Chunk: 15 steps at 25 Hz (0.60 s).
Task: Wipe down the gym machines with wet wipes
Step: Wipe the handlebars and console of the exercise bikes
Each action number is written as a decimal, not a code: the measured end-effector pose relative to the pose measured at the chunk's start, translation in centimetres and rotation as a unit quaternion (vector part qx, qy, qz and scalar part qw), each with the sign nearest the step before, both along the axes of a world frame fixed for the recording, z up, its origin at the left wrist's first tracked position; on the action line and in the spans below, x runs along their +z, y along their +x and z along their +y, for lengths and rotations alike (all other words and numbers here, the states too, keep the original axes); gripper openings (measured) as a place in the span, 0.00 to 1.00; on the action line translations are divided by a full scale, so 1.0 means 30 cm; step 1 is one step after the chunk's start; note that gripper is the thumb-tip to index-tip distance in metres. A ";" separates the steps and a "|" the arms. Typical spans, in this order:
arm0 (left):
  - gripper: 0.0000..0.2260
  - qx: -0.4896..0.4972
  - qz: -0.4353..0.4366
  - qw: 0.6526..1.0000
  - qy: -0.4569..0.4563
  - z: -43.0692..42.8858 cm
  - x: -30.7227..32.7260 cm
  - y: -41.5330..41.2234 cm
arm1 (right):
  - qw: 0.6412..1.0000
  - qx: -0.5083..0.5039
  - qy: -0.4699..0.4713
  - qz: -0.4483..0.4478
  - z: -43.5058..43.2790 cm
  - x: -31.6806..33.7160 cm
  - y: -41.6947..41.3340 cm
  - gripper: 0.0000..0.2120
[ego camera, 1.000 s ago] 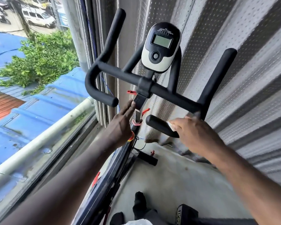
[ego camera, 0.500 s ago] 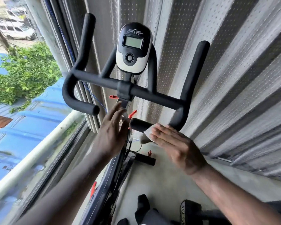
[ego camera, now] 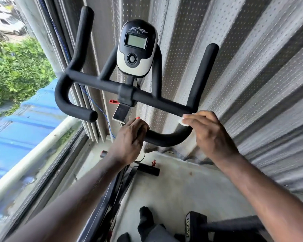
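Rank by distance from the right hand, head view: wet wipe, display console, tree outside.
1. wet wipe: held in the right hand against the handlebar.
2. display console: up-left, above the crossbar.
3. tree: far left, outdoors.

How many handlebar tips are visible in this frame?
3 on the handlebar: upper left tip, upper right tip, lower left tip. A fourth, lower right, seems hidden in the left hand. The right hand holds the wipe.

Bright daylight pours in through the window [ego camera: 24,128] on the left. Wide-angle distortion bends the edges; lower corners look soft.
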<state>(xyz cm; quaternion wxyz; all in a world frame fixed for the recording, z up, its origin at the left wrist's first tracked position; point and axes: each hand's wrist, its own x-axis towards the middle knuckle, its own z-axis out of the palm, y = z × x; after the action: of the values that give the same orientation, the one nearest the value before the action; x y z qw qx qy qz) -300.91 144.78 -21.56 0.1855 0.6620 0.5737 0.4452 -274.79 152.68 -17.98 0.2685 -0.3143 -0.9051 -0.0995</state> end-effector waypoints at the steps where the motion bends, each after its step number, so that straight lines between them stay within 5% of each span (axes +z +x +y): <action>1: 0.11 0.001 0.001 1.000 -0.007 -0.005 0.000 0.003 | 1.000 -0.017 -0.011 -0.001 -0.003 -0.003 0.001 0.17; 7: 0.12 -0.003 0.025 1.000 -0.011 -0.005 0.003 0.001 | 0.998 0.035 0.004 -0.051 0.021 0.032 -0.019 0.18; 11: 0.12 -0.003 0.024 1.000 -0.008 -0.011 -0.015 -0.001 | 0.981 -0.063 -0.024 0.182 -0.092 -0.087 -0.052 0.15; 13: 0.13 -0.004 0.018 1.000 -0.008 -0.006 -0.037 -0.006 | 0.897 -0.136 -0.133 0.399 -0.231 -0.177 -0.136 0.14; 15: 0.15 -0.003 0.016 1.000 -0.026 0.000 -0.051 -0.005 | 0.699 -0.168 -0.276 0.638 -0.239 -0.193 -0.212 0.14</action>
<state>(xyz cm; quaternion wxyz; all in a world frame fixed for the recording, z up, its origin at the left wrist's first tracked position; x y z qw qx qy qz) -301.07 144.79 -23.09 0.1947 0.6656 0.5862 0.4190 -281.17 145.49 -23.77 0.6619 -0.5089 -0.4363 0.3354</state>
